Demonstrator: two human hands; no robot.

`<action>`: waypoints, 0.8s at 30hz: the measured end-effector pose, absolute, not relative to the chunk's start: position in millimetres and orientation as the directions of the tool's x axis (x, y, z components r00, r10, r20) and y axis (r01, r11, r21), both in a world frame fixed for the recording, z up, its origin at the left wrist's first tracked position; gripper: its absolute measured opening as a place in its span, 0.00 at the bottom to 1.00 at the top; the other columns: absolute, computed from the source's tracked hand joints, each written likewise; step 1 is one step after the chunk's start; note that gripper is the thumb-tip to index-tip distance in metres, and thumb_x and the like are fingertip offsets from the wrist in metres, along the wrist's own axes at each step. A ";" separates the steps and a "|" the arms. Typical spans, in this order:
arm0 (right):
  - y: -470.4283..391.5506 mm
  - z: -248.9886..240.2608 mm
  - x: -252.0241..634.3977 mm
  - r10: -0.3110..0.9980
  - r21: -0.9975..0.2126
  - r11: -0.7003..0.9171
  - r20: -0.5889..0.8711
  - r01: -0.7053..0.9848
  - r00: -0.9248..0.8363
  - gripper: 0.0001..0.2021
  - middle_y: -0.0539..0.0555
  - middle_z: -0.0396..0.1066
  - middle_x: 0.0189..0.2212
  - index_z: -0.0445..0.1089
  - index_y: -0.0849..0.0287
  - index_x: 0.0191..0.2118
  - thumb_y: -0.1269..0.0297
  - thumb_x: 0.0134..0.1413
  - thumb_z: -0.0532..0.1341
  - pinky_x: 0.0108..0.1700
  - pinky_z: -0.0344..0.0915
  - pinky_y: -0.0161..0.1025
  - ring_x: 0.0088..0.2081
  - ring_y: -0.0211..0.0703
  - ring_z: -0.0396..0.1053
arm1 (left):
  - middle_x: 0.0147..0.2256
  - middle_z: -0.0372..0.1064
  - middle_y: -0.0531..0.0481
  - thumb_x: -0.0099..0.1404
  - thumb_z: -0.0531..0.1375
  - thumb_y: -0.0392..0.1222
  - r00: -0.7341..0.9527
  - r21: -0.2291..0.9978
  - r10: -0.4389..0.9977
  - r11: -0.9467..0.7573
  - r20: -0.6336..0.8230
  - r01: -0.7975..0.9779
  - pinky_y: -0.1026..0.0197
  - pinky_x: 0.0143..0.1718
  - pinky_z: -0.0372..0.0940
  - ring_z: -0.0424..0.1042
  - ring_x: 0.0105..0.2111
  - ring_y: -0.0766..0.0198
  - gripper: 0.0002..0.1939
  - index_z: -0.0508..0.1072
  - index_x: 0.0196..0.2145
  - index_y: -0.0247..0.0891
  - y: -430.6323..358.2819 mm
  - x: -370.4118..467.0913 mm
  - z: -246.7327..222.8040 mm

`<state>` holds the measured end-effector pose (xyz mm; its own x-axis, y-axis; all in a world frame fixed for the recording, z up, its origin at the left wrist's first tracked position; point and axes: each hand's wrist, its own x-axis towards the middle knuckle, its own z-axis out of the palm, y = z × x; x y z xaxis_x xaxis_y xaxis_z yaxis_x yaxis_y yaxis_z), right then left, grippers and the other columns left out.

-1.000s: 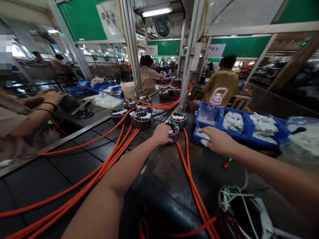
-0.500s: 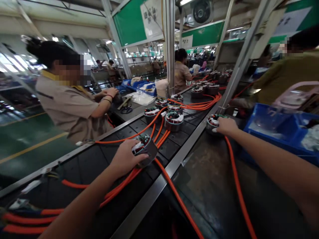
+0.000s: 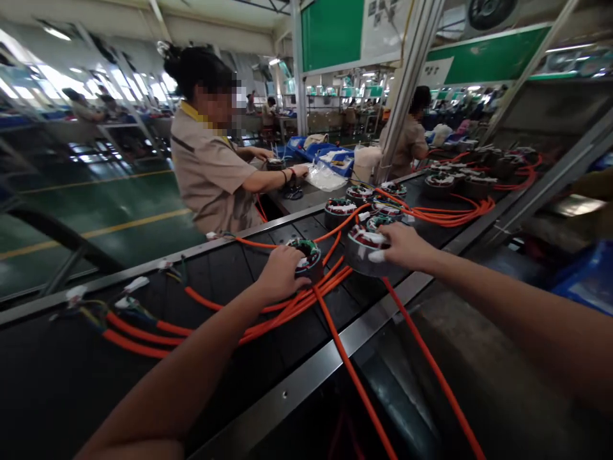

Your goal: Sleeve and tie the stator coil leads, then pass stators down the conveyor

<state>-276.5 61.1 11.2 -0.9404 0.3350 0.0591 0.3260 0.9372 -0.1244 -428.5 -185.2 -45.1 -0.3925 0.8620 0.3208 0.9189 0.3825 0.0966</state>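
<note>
My left hand (image 3: 280,273) is closed on the side of a motor stator (image 3: 313,267), a grey ring with dark red windings, a green board and an orange cable. This stator is over the black conveyor (image 3: 268,358), and I cannot tell whether it rests there. Farther right, my right hand (image 3: 407,246) grips a second stator (image 3: 360,257) by its rim, thumb outside. It is slightly tilted and looks held above the conveyor. Its orange cable (image 3: 421,345) hangs down over the near metal rail (image 3: 330,361).
Several stators (image 3: 339,214) with orange cables stand just beyond my hands, more farther right. Cable ends with white connectors (image 3: 138,285) lie at left. A co-worker (image 3: 211,153) works across the conveyor beside blue bins (image 3: 313,150). A metal post (image 3: 407,83) rises behind.
My right hand has carried its stator from the right-hand bench leftward over the rail to the conveyor. My left hand's stator is less tilted and lower. The view has swung right-to-left.
</note>
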 end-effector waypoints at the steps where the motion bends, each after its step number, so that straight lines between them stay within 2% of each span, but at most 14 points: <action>1: 47.5 9.5 -294.7 0.299 -0.104 0.951 0.090 0.290 -0.950 0.17 0.59 0.68 0.40 0.68 0.62 0.39 0.58 0.43 0.65 0.47 0.58 0.42 0.44 0.53 0.63 | 0.40 0.67 0.45 0.48 0.66 0.50 -0.394 0.097 0.861 0.385 0.322 0.918 0.53 0.48 0.56 0.63 0.44 0.54 0.24 0.67 0.40 0.37 -188.1 -427.6 -45.3; 3: 25.4 1.5 -324.3 0.252 -0.073 0.967 0.140 0.244 -0.958 0.17 0.63 0.64 0.46 0.66 0.64 0.44 0.64 0.47 0.63 0.54 0.51 0.48 0.52 0.57 0.57 | 0.41 0.66 0.46 0.49 0.66 0.50 -0.399 0.095 0.855 0.390 0.331 0.916 0.54 0.49 0.56 0.62 0.45 0.55 0.25 0.67 0.42 0.38 -193.4 -426.1 -45.1; 5: 12.7 -7.9 -339.6 0.245 -0.064 0.969 0.171 0.237 -0.954 0.23 0.67 0.55 0.54 0.59 0.66 0.53 0.71 0.50 0.59 0.57 0.46 0.51 0.57 0.57 0.50 | 0.42 0.66 0.46 0.48 0.66 0.50 -0.399 0.095 0.849 0.391 0.347 0.915 0.53 0.50 0.55 0.61 0.46 0.54 0.26 0.67 0.43 0.39 -196.5 -426.6 -43.9; 7: 8.2 -15.1 -335.2 0.255 -0.072 0.967 0.176 0.246 -0.951 0.31 0.69 0.42 0.60 0.47 0.67 0.60 0.72 0.51 0.58 0.57 0.47 0.50 0.60 0.57 0.45 | 0.43 0.65 0.46 0.48 0.66 0.49 -0.393 0.099 0.846 0.384 0.361 0.918 0.53 0.50 0.55 0.60 0.47 0.54 0.26 0.67 0.44 0.39 -197.1 -429.6 -42.1; 9: 5.7 -20.7 -307.9 0.239 -0.089 0.969 0.131 0.229 -0.962 0.36 0.67 0.37 0.62 0.41 0.66 0.62 0.72 0.50 0.58 0.57 0.50 0.44 0.59 0.52 0.47 | 0.44 0.65 0.45 0.49 0.66 0.48 -0.376 0.106 0.849 0.363 0.372 0.926 0.52 0.51 0.56 0.60 0.47 0.53 0.26 0.66 0.45 0.39 -195.3 -431.1 -40.8; 11: -1.1 -27.8 -260.7 0.205 -0.114 0.973 0.030 0.200 -0.978 0.34 0.64 0.48 0.59 0.46 0.64 0.61 0.71 0.49 0.59 0.53 0.57 0.38 0.54 0.46 0.57 | 0.47 0.64 0.44 0.51 0.65 0.44 -0.381 0.117 0.833 0.366 0.401 0.923 0.48 0.52 0.54 0.60 0.49 0.52 0.27 0.65 0.48 0.40 -192.0 -423.3 -41.1; 13: -14.3 -37.6 -203.4 0.194 -0.140 0.968 -0.095 0.206 -0.976 0.29 0.61 0.60 0.51 0.56 0.63 0.57 0.71 0.46 0.60 0.45 0.63 0.36 0.45 0.44 0.67 | 0.51 0.61 0.42 0.54 0.62 0.40 -0.369 0.129 0.820 0.349 0.437 0.928 0.45 0.53 0.52 0.58 0.52 0.50 0.29 0.60 0.53 0.42 -188.6 -398.9 -44.3; 14: -22.4 -43.0 -174.9 0.199 -0.152 0.963 -0.148 0.221 -0.969 0.29 0.61 0.63 0.48 0.59 0.63 0.55 0.71 0.43 0.61 0.42 0.64 0.36 0.42 0.45 0.68 | 0.53 0.59 0.41 0.55 0.61 0.39 -0.326 0.132 0.836 0.300 0.441 0.945 0.44 0.54 0.50 0.57 0.53 0.50 0.31 0.57 0.56 0.43 -187.4 -379.9 -47.1; 15: -30.7 -48.1 -148.4 0.211 -0.171 0.955 -0.187 0.243 -0.959 0.30 0.61 0.64 0.47 0.59 0.63 0.55 0.71 0.42 0.61 0.41 0.65 0.36 0.41 0.45 0.69 | 0.55 0.57 0.41 0.56 0.60 0.39 -0.228 0.127 0.878 0.191 0.422 0.973 0.44 0.55 0.50 0.56 0.54 0.50 0.34 0.53 0.58 0.44 -186.6 -357.3 -50.6; 17: -45.9 -55.0 -104.8 0.205 -0.301 0.911 -0.262 0.281 -0.943 0.33 0.61 0.65 0.47 0.57 0.63 0.57 0.70 0.41 0.60 0.44 0.64 0.37 0.44 0.46 0.68 | 0.59 0.52 0.41 0.51 0.63 0.47 0.163 0.137 0.945 -0.209 0.284 0.968 0.48 0.57 0.49 0.53 0.57 0.51 0.45 0.46 0.61 0.41 -185.5 -306.9 -60.2; 19: -57.9 -53.9 -74.3 0.182 -0.466 0.826 -0.313 0.317 -0.932 0.33 0.60 0.65 0.48 0.56 0.61 0.58 0.70 0.41 0.59 0.47 0.63 0.38 0.46 0.47 0.67 | 0.61 0.46 0.39 0.47 0.65 0.51 0.431 0.136 0.884 -0.456 0.181 0.879 0.51 0.58 0.48 0.49 0.59 0.52 0.53 0.40 0.62 0.34 -183.1 -260.5 -73.1; 21: -68.2 -43.0 -53.0 0.130 -0.598 0.724 -0.371 0.344 -0.920 0.29 0.56 0.68 0.45 0.60 0.60 0.55 0.70 0.43 0.58 0.45 0.64 0.37 0.43 0.45 0.68 | 0.59 0.51 0.40 0.51 0.63 0.47 0.500 0.094 0.851 -0.518 0.162 0.850 0.53 0.59 0.47 0.51 0.58 0.54 0.49 0.40 0.62 0.32 -177.8 -227.4 -88.7; 22: -73.7 -34.4 -44.3 0.078 -0.647 0.677 -0.411 0.351 -0.908 0.26 0.54 0.70 0.43 0.62 0.59 0.54 0.70 0.44 0.57 0.42 0.65 0.36 0.41 0.44 0.69 | 0.56 0.57 0.41 0.54 0.60 0.44 0.495 0.062 0.852 -0.510 0.170 0.858 0.53 0.58 0.48 0.55 0.56 0.55 0.42 0.44 0.61 0.33 -174.4 -216.8 -96.9; 24: -86.9 -13.7 -28.1 -0.086 -0.706 0.626 -0.484 0.331 -0.871 0.22 0.50 0.72 0.40 0.65 0.56 0.51 0.72 0.46 0.55 0.35 0.65 0.32 0.37 0.41 0.71 | 0.44 0.67 0.45 0.59 0.55 0.40 0.461 -0.006 0.868 -0.468 0.187 0.884 0.52 0.53 0.55 0.64 0.46 0.57 0.25 0.58 0.54 0.36 -168.7 -205.9 -111.6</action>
<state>-28.1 -86.9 -13.7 -0.8707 -0.0865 -0.4842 0.3306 0.6261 -0.7062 -205.9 -168.7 -111.6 0.4609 0.8676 0.1868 0.8836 -0.4681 -0.0058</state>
